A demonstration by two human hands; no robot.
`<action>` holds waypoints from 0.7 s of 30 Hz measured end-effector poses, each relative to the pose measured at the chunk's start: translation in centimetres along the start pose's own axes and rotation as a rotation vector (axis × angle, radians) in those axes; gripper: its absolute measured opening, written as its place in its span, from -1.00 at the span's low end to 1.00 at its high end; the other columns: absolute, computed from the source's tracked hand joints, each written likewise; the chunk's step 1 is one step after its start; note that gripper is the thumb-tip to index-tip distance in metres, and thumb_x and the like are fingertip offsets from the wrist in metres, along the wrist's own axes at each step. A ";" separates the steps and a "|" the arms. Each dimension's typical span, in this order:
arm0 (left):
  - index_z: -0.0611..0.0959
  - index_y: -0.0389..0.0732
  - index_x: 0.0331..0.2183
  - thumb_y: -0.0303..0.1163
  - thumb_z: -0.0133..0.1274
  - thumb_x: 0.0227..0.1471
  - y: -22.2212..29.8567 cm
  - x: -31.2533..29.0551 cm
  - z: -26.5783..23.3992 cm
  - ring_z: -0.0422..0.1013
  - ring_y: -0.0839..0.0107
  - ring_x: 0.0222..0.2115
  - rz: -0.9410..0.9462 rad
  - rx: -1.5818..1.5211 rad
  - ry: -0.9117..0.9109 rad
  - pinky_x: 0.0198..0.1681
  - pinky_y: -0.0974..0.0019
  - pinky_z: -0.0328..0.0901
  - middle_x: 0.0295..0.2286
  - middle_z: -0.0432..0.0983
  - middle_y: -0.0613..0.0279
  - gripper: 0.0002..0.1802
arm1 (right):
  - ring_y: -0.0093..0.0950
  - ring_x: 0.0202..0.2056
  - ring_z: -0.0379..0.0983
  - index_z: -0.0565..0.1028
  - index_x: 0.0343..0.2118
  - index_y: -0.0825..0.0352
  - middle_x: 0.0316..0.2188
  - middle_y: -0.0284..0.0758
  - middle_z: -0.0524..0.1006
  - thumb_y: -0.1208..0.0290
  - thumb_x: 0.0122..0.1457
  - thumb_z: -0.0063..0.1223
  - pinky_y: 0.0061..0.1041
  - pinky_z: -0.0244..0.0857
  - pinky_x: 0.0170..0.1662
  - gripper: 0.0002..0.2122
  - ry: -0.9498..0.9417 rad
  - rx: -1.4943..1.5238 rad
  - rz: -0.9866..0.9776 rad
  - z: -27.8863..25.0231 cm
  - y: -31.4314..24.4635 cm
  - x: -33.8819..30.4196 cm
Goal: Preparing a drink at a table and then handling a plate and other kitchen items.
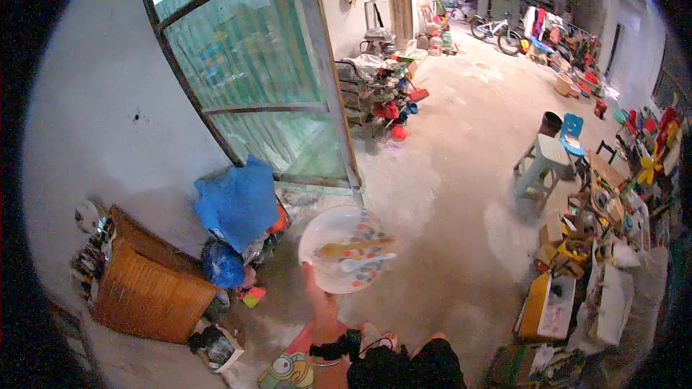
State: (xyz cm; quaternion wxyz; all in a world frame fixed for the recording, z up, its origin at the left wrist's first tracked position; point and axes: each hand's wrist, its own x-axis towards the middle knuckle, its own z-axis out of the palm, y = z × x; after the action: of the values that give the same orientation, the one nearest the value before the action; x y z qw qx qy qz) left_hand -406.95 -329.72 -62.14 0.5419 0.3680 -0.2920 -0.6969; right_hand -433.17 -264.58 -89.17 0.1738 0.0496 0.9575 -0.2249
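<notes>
In front of me, my left hand (322,307) reaches up from the lower edge and grips the near rim of a wide white bowl (314,234) with a coloured pattern inside. Its fingers are closed on the rim, partly hidden beneath the bowl and slightly blurred. Inside the bowl lies a long tan wooden utensil (353,247), perhaps a spoon or spatula. Beside it rests a white spoon (364,261). A black band (335,346) circles my left wrist. My right hand is out of sight.
A green-curtained glass door (252,65) stands ahead left, near a blue plastic bag (238,202) and a brown woven box (144,292). Along the right lie a pale stool (542,166), a yellow-sided box (535,306) and clutter. Concrete floor runs back to a bicycle (496,30).
</notes>
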 end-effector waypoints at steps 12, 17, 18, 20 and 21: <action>0.24 -0.30 0.07 -0.03 -0.17 0.12 -13.1 12.3 17.7 0.23 0.30 0.01 -0.066 -0.028 -0.042 0.02 0.26 0.16 0.03 0.25 0.13 -0.36 | -0.46 -0.63 0.27 0.40 -0.42 0.35 -0.62 -0.32 0.35 0.32 0.15 -0.08 -0.42 0.24 -0.56 -0.82 -0.193 -0.036 -0.139 1.3 -12.8 28.4; 0.26 -0.30 0.06 -0.02 -0.15 0.11 -13.7 15.5 27.3 0.26 0.31 -0.02 -0.021 -0.019 -0.152 0.02 0.26 0.17 0.00 0.28 0.17 -0.36 | -0.46 -0.65 0.26 0.41 -0.48 0.35 -0.67 -0.34 0.33 0.30 0.15 -0.08 -0.44 0.22 -0.58 -0.79 -0.212 -0.037 -0.346 1.4 -18.2 41.8; 0.27 -0.31 0.05 -0.02 -0.16 0.11 -14.6 16.8 28.2 0.26 0.30 -0.02 -0.056 -0.033 -0.122 0.02 0.26 0.17 0.00 0.29 0.15 -0.36 | -0.46 -0.65 0.25 0.41 -0.50 0.35 -0.68 -0.35 0.32 0.29 0.15 -0.08 -0.44 0.22 -0.58 -0.78 -0.199 -0.044 -0.402 1.3 -19.3 45.0; 0.27 -0.31 0.05 -0.02 -0.16 0.11 -16.0 19.1 29.4 0.27 0.29 -0.02 -0.092 -0.041 -0.079 0.02 0.25 0.17 0.00 0.29 0.13 -0.36 | -0.47 -0.66 0.25 0.42 -0.52 0.35 -0.69 -0.36 0.32 0.28 0.15 -0.09 -0.45 0.22 -0.59 -0.76 -0.184 -0.065 -0.542 1.2 -21.7 51.4; 0.27 -0.32 0.05 -0.01 -0.17 0.11 -16.7 20.4 30.2 0.26 0.28 -0.02 -0.091 -0.038 -0.077 0.03 0.25 0.17 -0.01 0.29 0.12 -0.36 | -0.47 -0.66 0.25 0.42 -0.53 0.35 -0.70 -0.36 0.31 0.28 0.15 -0.09 -0.46 0.22 -0.59 -0.76 -0.172 -0.079 -0.603 1.0 -22.9 54.0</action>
State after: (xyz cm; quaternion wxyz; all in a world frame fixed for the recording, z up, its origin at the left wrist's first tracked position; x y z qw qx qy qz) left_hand -443.92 -345.22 -62.74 0.5051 0.3434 -0.2821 -0.7398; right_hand -487.25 -284.63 -99.69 0.1815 -0.2625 0.9188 -0.2321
